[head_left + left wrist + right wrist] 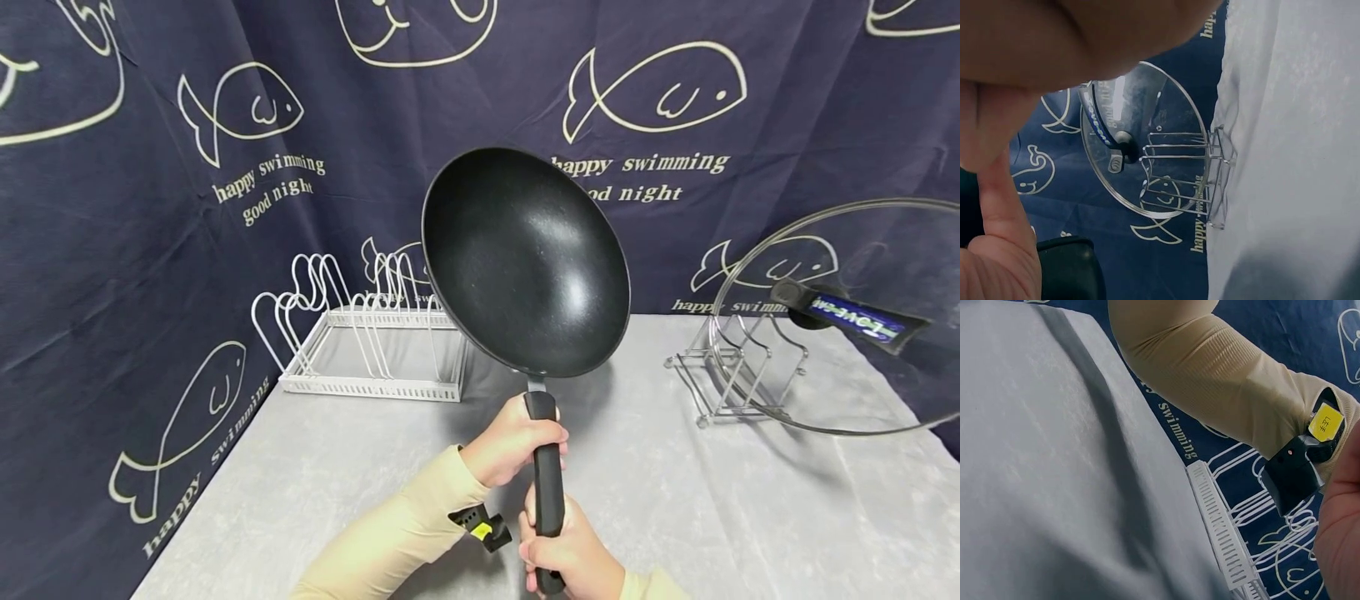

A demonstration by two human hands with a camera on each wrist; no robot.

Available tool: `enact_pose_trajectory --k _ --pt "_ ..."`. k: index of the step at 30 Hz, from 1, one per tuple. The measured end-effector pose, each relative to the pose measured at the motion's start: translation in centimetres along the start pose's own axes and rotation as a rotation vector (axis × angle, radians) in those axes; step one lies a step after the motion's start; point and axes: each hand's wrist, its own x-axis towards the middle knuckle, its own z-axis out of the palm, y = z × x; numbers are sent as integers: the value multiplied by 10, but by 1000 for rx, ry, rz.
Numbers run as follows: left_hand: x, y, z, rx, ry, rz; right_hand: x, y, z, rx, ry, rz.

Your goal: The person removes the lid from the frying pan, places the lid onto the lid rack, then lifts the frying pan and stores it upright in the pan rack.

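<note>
Right hand (573, 554) and left hand (513, 442) grip wok handle (547, 475)

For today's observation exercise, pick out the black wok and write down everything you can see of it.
The wok is black, round and deep, with a dull nonstick-looking inside that shows soft glare and holds nothing. A short metal neck joins the bowl to a straight black handle. It is held up off the grey table, tilted so its inside faces the camera, in front of the dark fish-print curtain. The left hand grips the handle near the bowl; the right hand grips its lower end. Nothing else touches it.
</note>
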Motion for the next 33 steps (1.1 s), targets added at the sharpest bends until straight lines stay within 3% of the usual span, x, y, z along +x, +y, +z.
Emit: enact_pose_trajectory --k 3,8,14,18,24,28,33 --pt "-4 1 2 5 39 27 0 -1 1 -21 -5 2" --pt "-8 3 4 16 95 84 2 -8 5 -207 49 39" --pt "-9 7 3 38 116 118 5 -20 19 -551 264 108" --pt "-8 7 3 93 135 125 8 -24 28 -814 413 97" --pt "-2 8 2 148 169 178 6 -17 39 -1064 545 31" --pt "-2 7 2 160 168 173 5 -14 38 -1085 524 42" --pt "-3 3 3 219 190 197 2 -20 27 -835 366 182"
